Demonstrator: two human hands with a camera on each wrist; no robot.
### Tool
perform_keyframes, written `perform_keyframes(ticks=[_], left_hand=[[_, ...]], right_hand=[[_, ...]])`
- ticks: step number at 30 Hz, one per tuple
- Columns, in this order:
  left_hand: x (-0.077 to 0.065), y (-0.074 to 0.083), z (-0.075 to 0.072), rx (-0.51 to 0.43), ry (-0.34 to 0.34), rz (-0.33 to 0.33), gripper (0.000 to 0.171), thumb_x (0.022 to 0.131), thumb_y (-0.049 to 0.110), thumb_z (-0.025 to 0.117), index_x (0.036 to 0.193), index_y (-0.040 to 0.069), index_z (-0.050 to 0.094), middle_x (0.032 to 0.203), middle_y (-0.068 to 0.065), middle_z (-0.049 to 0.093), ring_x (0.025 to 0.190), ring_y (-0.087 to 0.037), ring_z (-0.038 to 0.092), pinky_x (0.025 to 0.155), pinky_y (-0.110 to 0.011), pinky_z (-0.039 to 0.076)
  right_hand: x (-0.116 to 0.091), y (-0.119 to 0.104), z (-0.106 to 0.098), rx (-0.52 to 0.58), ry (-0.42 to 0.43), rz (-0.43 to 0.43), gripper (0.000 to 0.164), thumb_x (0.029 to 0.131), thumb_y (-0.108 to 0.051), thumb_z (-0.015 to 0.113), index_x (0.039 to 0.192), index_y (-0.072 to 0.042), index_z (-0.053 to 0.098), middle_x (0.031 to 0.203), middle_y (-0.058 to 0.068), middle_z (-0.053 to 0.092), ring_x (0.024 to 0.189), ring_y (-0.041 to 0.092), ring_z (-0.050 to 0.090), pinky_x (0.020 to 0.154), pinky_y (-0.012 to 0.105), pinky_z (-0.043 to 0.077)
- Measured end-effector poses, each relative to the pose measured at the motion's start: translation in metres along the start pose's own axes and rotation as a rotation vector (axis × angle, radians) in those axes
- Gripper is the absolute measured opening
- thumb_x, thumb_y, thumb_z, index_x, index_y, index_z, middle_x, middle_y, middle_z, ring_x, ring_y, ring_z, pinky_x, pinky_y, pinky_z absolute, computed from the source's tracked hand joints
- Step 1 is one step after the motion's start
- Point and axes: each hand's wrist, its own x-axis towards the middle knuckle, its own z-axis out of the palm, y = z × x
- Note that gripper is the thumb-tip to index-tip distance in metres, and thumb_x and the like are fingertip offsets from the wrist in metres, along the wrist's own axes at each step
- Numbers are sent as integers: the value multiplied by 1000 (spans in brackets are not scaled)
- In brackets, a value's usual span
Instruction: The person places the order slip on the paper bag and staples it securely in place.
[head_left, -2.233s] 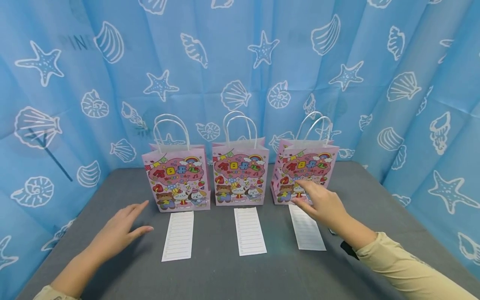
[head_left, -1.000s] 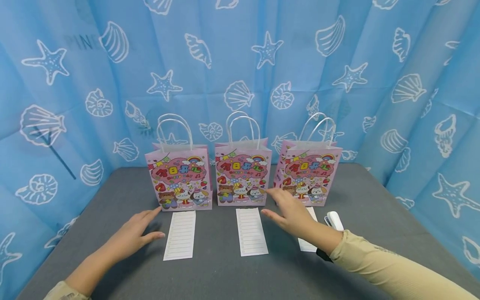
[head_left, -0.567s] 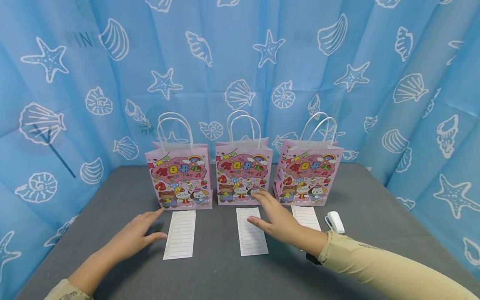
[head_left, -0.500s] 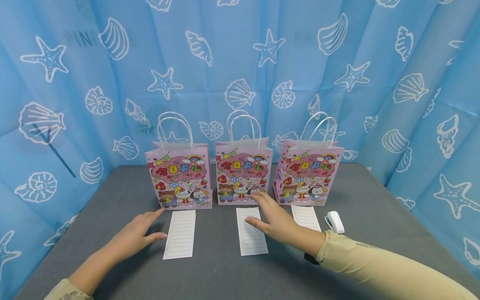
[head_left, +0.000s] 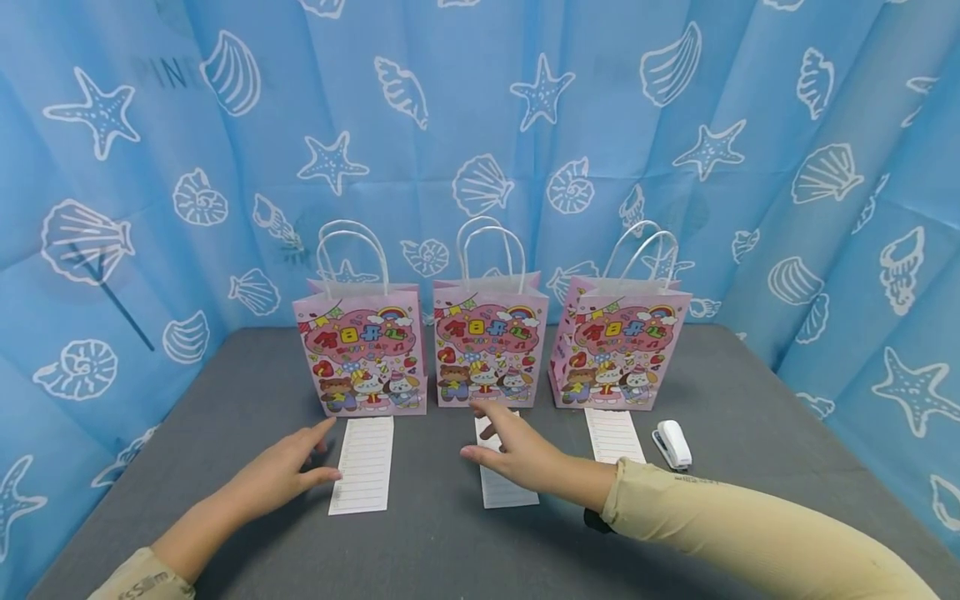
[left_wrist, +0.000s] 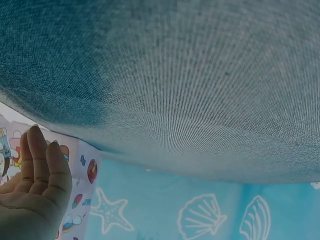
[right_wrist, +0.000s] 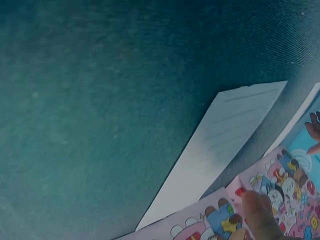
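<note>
My left hand is beside the left lined paper slip, its fingertips at the slip's left edge; whether they touch it I cannot tell. Its fingers look loosely extended in the left wrist view, where the same hand shows palm side. Above the middle paper slip hovers my right hand, fingers relaxed and holding nothing visible, covering part of that slip. The right paper slip is partly hidden by the right forearm. A white stapler lies to the right of it.
Three pink cartoon gift bags stand upright in a row behind the slips: left, middle and right, with white handles up. Grey cloth covers the table. A blue seashell curtain hangs behind and at both sides.
My right hand has moved left, from in front of the right bag to above the middle slip, uncovering the stapler. My left hand has shifted right, closer to the left slip.
</note>
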Motion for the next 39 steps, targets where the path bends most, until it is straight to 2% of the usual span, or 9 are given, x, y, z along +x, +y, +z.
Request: perform_keyframes(ticks=[11, 19, 22, 28, 29, 31, 34, 36, 39], left_hand=[[5, -6, 1, -83, -47, -50, 89, 86, 39, 72, 147, -8, 28, 108, -11, 60, 91, -22, 57, 78, -46, 47], [11, -23, 2, -283, -132, -4, 88, 91, 29, 70, 149, -10, 16, 101, -10, 49, 77, -18, 48, 64, -32, 41], [14, -24, 3, -259, -148, 13, 91, 90, 31, 71, 149, -10, 15, 98, -9, 47, 78, -19, 45, 65, -32, 39], [21, -20, 1, -137, -187, -27, 98, 84, 38, 76, 150, -6, 19, 95, -8, 47, 80, -21, 44, 68, -38, 38], [21, -19, 0, -128, -194, -33, 98, 83, 38, 76, 150, -6, 19, 94, -8, 47, 80, -21, 44, 68, -38, 38], [22, -18, 0, -125, -207, -47, 99, 83, 39, 76, 150, -6, 19, 93, -8, 47, 80, -21, 45, 68, -38, 38], [24, -17, -1, -126, -225, -69, 100, 83, 40, 77, 150, -6, 19, 93, -8, 46, 80, -21, 45, 68, -38, 37], [25, -16, -2, -121, -237, -85, 101, 82, 41, 77, 151, -5, 19, 93, -8, 46, 80, -22, 45, 68, -38, 37], [27, -15, -3, -112, -250, -103, 101, 82, 42, 77, 151, -5, 19, 92, -8, 45, 81, -22, 45, 69, -39, 36]], right_hand=[[15, -10, 17, 11, -85, 33, 64, 96, -23, 64, 146, 1, 32, 130, 22, 52, 112, 33, 58, 85, 45, 50], [30, -16, 31, 22, -120, 39, 73, 94, -24, 67, 150, -1, 27, 126, 19, 55, 107, 29, 60, 84, 39, 50], [36, -17, 37, 41, -135, 65, 79, 92, -25, 69, 152, -3, 22, 125, 19, 57, 105, 27, 62, 82, 37, 51], [55, -16, 47, 18, -207, 100, 88, 89, -25, 73, 155, -5, 17, 97, 12, 62, 80, 16, 58, 68, 28, 47], [59, -17, 48, 13, -222, 117, 90, 89, -25, 73, 155, -6, 16, 100, 13, 63, 81, 16, 58, 68, 28, 46], [66, -17, 51, 3, -256, 155, 91, 89, -29, 73, 156, -9, 15, 119, 16, 61, 95, 20, 61, 77, 31, 48], [77, -18, 54, -49, -308, 210, 93, 88, -35, 73, 157, -14, 13, 151, 14, 38, 128, 27, 49, 100, 39, 42], [84, -18, 57, -113, -334, 235, 94, 88, -41, 72, 157, -16, 14, 158, 9, 26, 138, 27, 36, 109, 42, 33], [91, -21, 61, -216, -353, 271, 95, 85, -48, 72, 157, -20, 16, 157, 7, 29, 140, 26, 33, 110, 44, 31]])
